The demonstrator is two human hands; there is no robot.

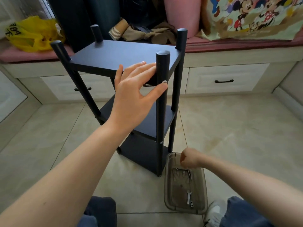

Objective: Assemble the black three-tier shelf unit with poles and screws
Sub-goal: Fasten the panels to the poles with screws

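The black three-tier shelf unit (pixel 124 53) stands upright on the tiled floor with four black poles through its corners. My left hand (pixel 134 89) lies with straight fingers on the front edge of the top shelf, its thumb touching the near right pole (pixel 161 112). My right hand (pixel 188 158) is down low over the clear brown tray (pixel 168 185), fingers curled under; whether it holds anything is hidden. A small wrench (pixel 189 196), a thin metal rod and a few nuts lie in the tray.
A window seat with white drawers (pixel 224 79) runs behind the shelf. On it lie a yellow plastic bag (pixel 32 35), a pink roll (pixel 182 15) and a cartoon-print cloth (pixel 252 17). My knees and a white shoe (pixel 214 212) are at the bottom.
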